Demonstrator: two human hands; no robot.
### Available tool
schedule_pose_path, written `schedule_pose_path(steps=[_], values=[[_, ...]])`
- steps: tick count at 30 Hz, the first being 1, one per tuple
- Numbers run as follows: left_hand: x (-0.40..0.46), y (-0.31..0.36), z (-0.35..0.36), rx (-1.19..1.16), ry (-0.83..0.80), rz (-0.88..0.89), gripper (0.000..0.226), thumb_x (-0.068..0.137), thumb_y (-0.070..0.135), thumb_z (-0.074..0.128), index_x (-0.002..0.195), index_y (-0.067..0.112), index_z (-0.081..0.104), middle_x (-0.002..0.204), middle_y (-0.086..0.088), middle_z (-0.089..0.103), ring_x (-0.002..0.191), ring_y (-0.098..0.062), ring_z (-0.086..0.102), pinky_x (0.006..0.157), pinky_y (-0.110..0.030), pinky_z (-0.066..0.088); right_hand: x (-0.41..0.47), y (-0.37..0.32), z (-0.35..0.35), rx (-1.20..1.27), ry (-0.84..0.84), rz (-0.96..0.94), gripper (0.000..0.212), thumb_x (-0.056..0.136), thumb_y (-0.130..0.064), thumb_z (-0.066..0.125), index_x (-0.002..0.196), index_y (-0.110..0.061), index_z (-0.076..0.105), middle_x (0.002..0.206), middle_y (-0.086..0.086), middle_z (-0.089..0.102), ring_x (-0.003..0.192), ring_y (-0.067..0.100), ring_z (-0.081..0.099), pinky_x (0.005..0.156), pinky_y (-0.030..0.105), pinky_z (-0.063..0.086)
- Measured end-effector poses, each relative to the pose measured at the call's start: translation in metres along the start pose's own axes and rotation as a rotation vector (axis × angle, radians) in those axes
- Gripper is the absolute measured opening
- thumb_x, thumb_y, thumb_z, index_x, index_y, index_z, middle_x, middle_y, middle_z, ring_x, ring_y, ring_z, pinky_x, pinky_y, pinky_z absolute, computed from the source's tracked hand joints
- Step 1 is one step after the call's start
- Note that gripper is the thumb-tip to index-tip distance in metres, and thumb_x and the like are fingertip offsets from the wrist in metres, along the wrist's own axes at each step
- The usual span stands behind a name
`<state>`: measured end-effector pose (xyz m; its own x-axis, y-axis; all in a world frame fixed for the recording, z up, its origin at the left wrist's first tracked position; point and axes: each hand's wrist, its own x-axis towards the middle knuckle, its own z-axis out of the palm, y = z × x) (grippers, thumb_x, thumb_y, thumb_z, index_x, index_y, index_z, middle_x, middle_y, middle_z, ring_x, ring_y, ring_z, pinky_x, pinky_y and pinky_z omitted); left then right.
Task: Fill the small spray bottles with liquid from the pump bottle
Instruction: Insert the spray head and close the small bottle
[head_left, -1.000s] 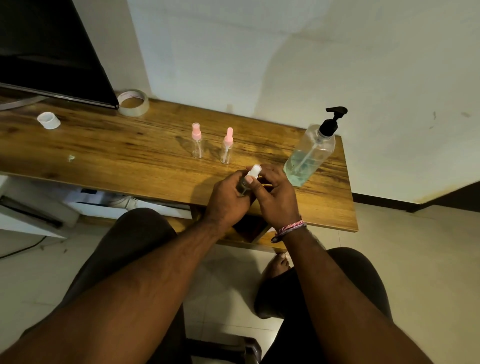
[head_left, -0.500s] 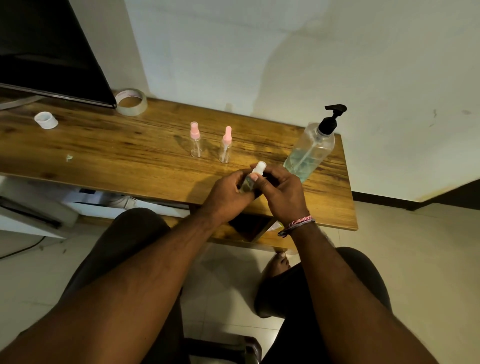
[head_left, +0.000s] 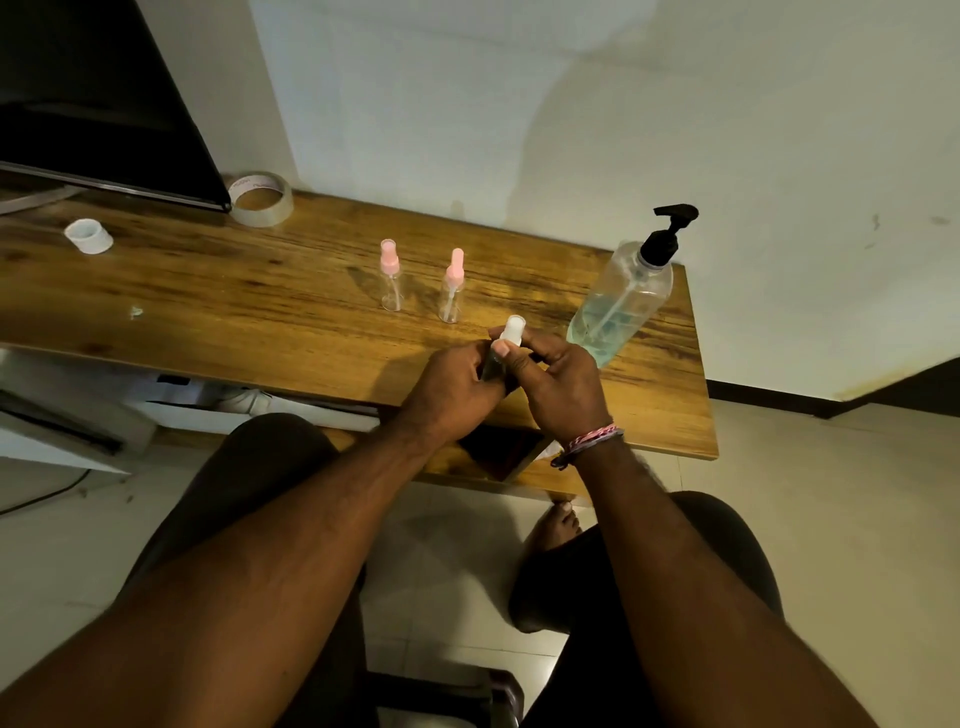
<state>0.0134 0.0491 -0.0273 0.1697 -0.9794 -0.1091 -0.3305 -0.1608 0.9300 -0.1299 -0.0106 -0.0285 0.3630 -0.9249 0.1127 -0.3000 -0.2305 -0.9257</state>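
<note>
A small spray bottle with a white cap (head_left: 508, 336) is held over the wooden table's front edge. My left hand (head_left: 451, 387) grips its body, and my right hand (head_left: 561, 382) curls round it from the right, fingers near the cap. Most of the bottle is hidden by my fingers. Two more small clear spray bottles with pink tops stand upright behind, one (head_left: 390, 283) on the left and one (head_left: 452, 287) on the right. The clear pump bottle (head_left: 621, 306) with a black pump head stands at the right, about a third full of bluish liquid.
The wooden table (head_left: 208, 301) runs along a white wall. A roll of tape (head_left: 261, 199) and a white cap (head_left: 89, 236) lie at the back left, beside a dark screen (head_left: 93, 104). My knees and a foot are below the table edge.
Both hands with the white-capped bottle have shifted slightly and stayed closed on it; the head view has moved a little. Nothing on the table has moved.
</note>
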Motion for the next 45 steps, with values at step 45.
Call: schedule_pose_path(steps=[45], values=[[0.007, -0.016, 0.004, 0.124, 0.032, 0.039, 0.028, 0.103, 0.04, 0.064, 0.13, 0.035, 0.068, 0.102, 0.013, 0.075, 0.094, -0.009, 0.072, 0.082, -0.049, 0.064, 0.0, 0.003, 0.005, 0.065, 0.038, 0.035, 0.027, 0.097, -0.027, 0.071, 0.123, -0.023, 0.075, 0.116, -0.012, 0.075, 0.115, 0.006, 0.067, 0.101, 0.039, 0.055]])
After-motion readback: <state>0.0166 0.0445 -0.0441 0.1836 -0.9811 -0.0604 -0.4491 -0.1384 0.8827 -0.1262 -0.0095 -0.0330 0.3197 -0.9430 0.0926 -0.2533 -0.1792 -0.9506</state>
